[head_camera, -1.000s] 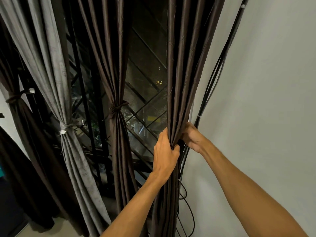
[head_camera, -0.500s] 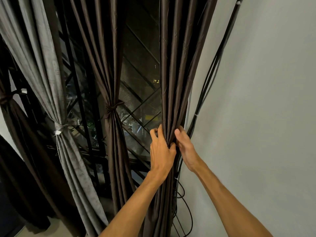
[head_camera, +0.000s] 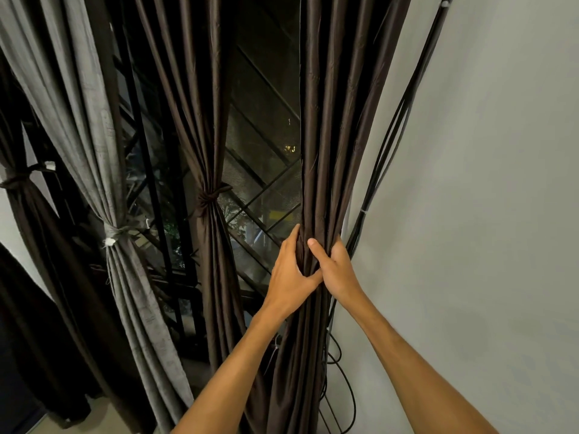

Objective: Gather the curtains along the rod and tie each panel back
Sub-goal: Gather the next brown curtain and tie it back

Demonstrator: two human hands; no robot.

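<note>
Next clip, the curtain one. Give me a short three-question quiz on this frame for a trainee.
1. True or false: the left hand and right hand both grip the brown curtain by the wall.
2. What hangs between that curtain and the wall? A cables; B rope; C blind.
3. Fill in: the grey curtain is already ____.
Key: 1 true; 2 A; 3 tied.

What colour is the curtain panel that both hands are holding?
The panel is dark brown with a slight sheen, plain in the head view.
</note>
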